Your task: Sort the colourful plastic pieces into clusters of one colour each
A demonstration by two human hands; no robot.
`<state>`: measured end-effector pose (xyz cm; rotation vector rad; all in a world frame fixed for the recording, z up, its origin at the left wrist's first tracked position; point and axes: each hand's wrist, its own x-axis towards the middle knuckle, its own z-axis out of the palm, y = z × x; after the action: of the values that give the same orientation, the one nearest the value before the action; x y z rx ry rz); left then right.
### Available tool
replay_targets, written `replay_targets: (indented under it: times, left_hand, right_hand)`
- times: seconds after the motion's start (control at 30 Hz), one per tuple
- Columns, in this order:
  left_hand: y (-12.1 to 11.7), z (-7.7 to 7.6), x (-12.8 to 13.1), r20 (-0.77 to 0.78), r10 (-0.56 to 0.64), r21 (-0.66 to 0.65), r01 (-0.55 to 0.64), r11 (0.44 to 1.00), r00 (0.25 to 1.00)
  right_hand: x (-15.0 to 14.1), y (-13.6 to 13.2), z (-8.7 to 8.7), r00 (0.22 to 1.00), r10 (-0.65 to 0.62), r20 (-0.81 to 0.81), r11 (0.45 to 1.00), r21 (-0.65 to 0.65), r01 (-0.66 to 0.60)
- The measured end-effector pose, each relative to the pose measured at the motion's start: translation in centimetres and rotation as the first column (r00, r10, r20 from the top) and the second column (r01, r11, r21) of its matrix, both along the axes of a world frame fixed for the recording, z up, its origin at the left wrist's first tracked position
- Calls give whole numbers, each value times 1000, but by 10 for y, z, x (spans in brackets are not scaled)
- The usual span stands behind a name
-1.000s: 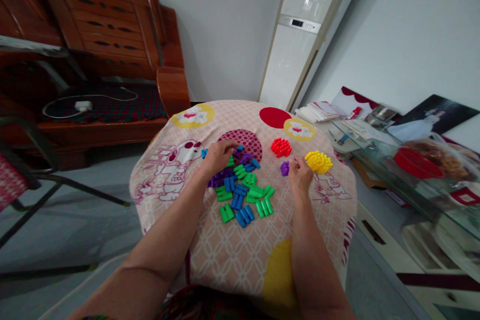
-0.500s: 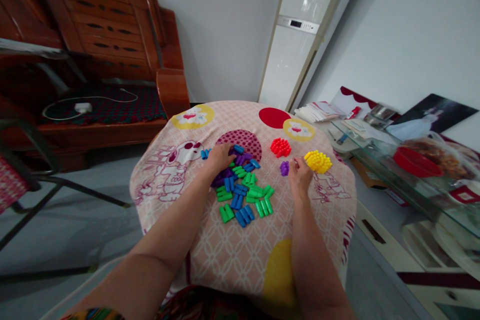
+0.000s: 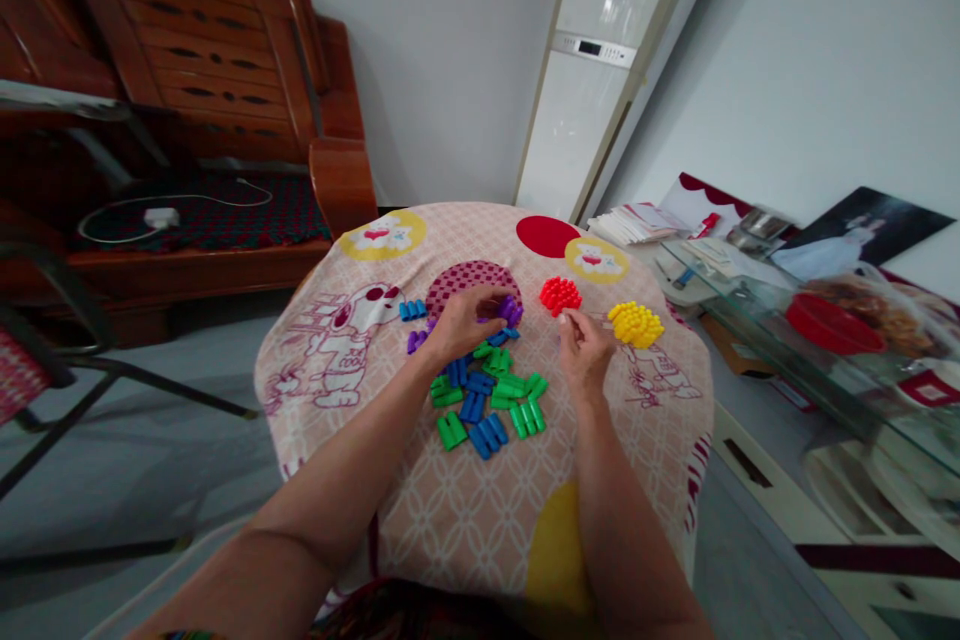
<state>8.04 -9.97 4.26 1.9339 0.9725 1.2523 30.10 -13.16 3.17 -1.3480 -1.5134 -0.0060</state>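
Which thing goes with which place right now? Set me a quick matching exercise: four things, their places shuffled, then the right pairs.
Things
1. red cluster
2. white adapter
3. left hand
4. yellow cluster

Places
A. on the wooden bench
B. to the right of the right hand
C. ahead and slightly left of the right hand
D. over the loose purple, blue and green pieces

Pairs: 1-C, 2-A, 3-D, 4-B

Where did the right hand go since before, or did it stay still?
Yes, it moved: the right hand shifted left, away from the yellow pile, which stayed put on the tablecloth.
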Motion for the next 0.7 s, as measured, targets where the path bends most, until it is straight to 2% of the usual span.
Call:
replay_targets:
  times: [0.1,0.23,0.43,0.7]
  left_hand:
    - [-8,2,11,-52,-52,32,53,998,997]
    - [-12,7,16,-150,-15,86,28,996,989]
    - [-14,6,18,-173,42,135,-19,991,984]
    - [-15,-2,24,-20,-185,81,186,979,983]
  right_hand:
    - [-16,-3,-1,988,153,-18,988,-21,-153]
    - [-25,-1,-7,961,271,-59,961,-32,-273]
    - [-29,-2,-8,950,303,-72,948,-80,-308]
    - [-27,-5,-1,954,290,-77,952,-75,-296]
